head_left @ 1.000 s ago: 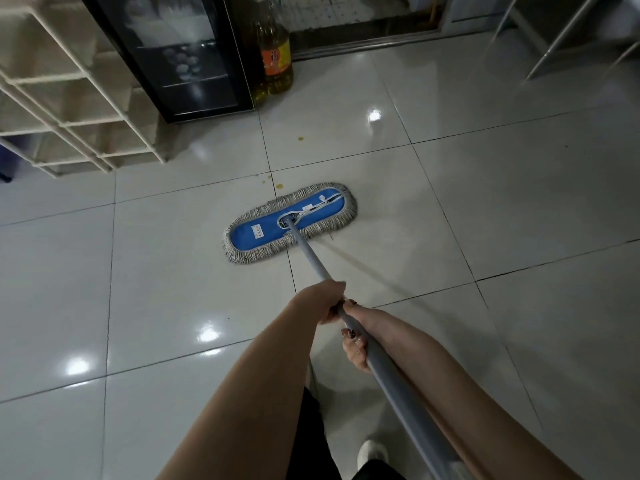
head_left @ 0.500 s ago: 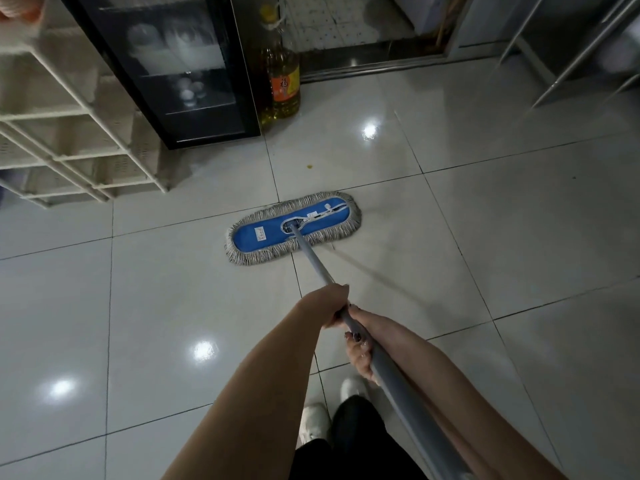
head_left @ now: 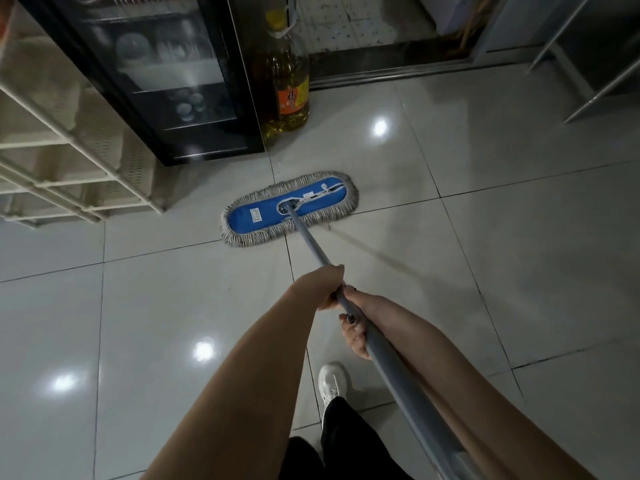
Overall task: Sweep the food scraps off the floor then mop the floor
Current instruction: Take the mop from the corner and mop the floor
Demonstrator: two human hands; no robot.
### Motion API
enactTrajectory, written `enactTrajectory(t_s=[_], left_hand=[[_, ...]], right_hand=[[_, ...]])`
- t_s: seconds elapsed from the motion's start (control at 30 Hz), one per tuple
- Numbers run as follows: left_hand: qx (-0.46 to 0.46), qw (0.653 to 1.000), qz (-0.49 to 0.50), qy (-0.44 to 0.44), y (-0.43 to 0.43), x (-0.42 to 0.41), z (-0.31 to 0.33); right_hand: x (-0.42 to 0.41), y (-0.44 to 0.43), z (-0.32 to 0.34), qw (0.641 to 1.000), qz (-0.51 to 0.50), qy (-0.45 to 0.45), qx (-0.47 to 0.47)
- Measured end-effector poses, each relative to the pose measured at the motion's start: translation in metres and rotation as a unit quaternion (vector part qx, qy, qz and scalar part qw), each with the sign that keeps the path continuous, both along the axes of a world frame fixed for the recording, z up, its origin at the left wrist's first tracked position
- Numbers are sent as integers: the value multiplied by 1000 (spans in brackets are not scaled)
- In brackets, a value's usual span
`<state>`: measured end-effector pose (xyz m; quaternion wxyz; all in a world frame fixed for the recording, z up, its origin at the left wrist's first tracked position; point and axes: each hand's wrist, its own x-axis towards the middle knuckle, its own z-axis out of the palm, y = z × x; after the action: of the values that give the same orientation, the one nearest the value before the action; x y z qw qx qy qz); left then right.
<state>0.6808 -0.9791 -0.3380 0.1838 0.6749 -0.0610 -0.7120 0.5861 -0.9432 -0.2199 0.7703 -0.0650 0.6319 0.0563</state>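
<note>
Mop head (head_left: 289,209), blue with a grey fringe, lies flat on the pale tiled floor (head_left: 519,254) near its far edge, across a grout line. It sits close in front of the black glass-door cabinet (head_left: 173,81) and the yellow oil bottle (head_left: 289,88), touching neither. The bottle stands just beside the cabinet, by the metal door sill. A white lattice rack (head_left: 69,161) fills the floor's far left corner. The grey mop handle (head_left: 311,247) slants from the middle of the head back to the person. The left hand (head_left: 327,285) is wrapped round the handle, and the right hand (head_left: 356,327) grips it directly behind, fingers curled underneath. A white shoe (head_left: 332,381) stands on the tile below both hands.
</note>
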Motion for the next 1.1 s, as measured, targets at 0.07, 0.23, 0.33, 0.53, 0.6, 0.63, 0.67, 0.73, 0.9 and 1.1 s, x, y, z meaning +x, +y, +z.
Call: enactTrajectory(t_s=[0.07,0.23,0.33,0.53,0.6,0.63,0.67,0.73,0.9,1.1], left_hand=[[-3,1000,1,2,-25,8,-2],[-5,1000,10,9,-74,36,-6],[-7,1000,17,8,-101,54,-6],[2,1000,14,14,-148,95,-1],[2,1000,15,14,-159,107,-1],[3,1000,16,14,-164,112,-3],[3,1000,17,14,-168,114,-5],[1,1000,14,9,-172,114,-7],[4,1000,6,-13,-170,107,-10],[25,998,33,-44,-162,85,-8]], right_hand=[[9,-27,-4,1000,19,10,-7],[33,-72,-13,1000,-13,-18,-15],[49,-99,-22,998,-25,-25,-55],[84,-147,-31,996,2,-18,-87],[97,-157,-31,996,-12,-31,-80],[103,-162,-31,997,-14,-38,-69],[108,-165,-30,998,-9,-40,-51],[113,-169,-28,999,-2,-43,-19],[105,-163,-29,998,-19,-57,-16],[87,-152,-24,999,-24,-46,1]])
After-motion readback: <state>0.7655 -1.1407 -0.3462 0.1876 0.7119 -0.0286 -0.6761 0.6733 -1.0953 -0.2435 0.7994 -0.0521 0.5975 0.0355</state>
